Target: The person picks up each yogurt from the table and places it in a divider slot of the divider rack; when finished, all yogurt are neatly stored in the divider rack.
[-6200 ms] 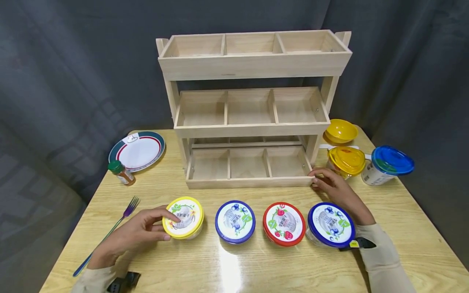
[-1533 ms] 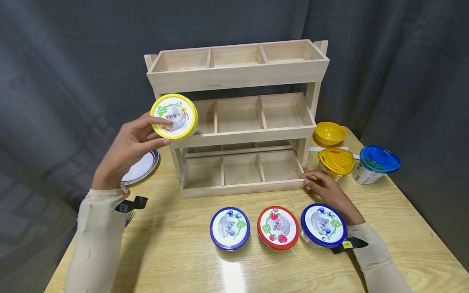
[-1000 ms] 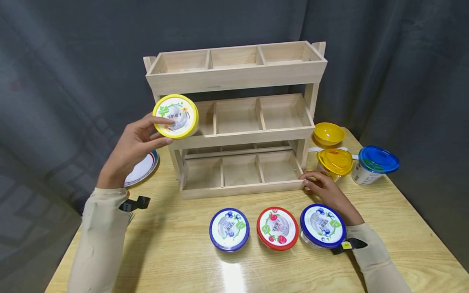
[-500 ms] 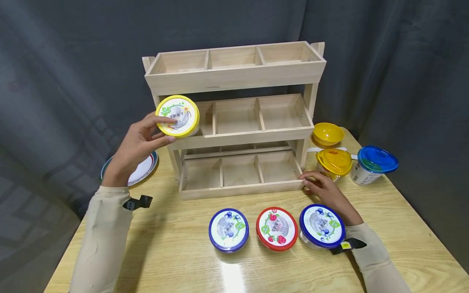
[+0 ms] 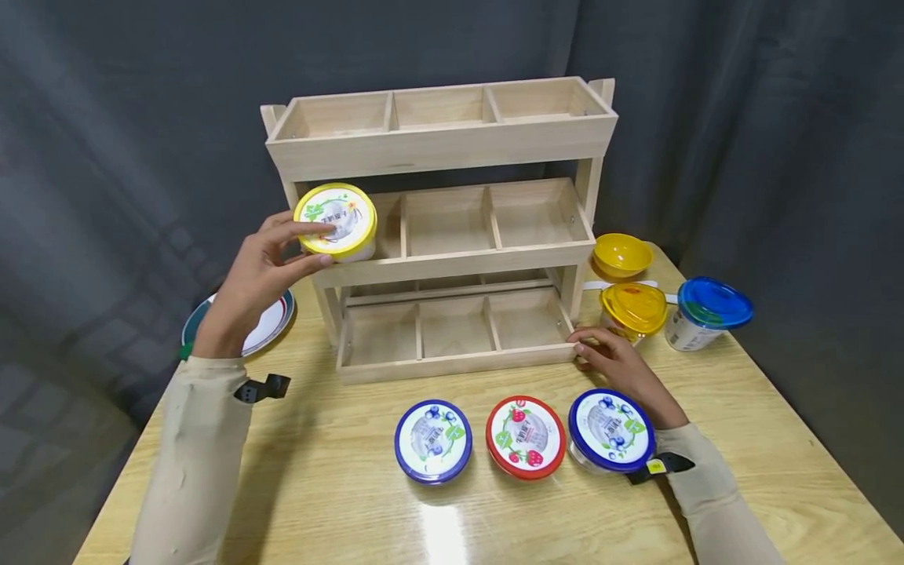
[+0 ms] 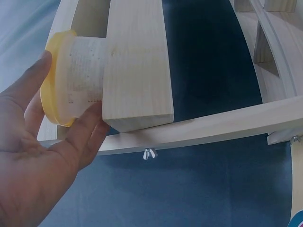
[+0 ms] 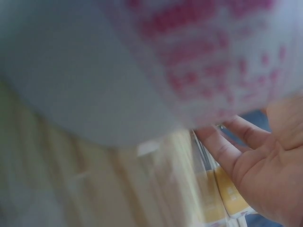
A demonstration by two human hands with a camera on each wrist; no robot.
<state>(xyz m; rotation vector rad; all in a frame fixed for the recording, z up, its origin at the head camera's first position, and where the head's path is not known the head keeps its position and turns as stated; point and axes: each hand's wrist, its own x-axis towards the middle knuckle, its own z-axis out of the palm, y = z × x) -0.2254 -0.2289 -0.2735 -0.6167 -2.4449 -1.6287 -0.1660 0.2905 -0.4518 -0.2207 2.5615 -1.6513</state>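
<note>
In the head view my left hand (image 5: 257, 267) holds a tub with a yellow lid (image 5: 337, 220) at the left compartment of the wooden rack's middle tier. The index finger lies across the lid and the thumb is at the tub's near side. In the left wrist view the tub's clear body (image 6: 85, 75) is partly hidden behind the tier's front board (image 6: 137, 61). My right hand (image 5: 628, 373) grips the right front corner of the rack's (image 5: 455, 365) bottom tier with thumb and fingers. In the right wrist view a blurred tub (image 7: 142, 71) hides part of that hand.
Two blue-lidded tubs (image 5: 433, 442) (image 5: 611, 430) and a red-lidded tub (image 5: 526, 437) stand before the rack. At right are a yellow bowl (image 5: 623, 255), a yellow-lidded cup (image 5: 633, 308) and a blue-lidded cup (image 5: 709, 306). A plate (image 5: 271, 326) lies partly behind the left forearm.
My left hand has lifted the yellow-lidded tub from the table to the middle tier, and lately tipped its lid more level. The right hand stays at the bottom tier's corner.
</note>
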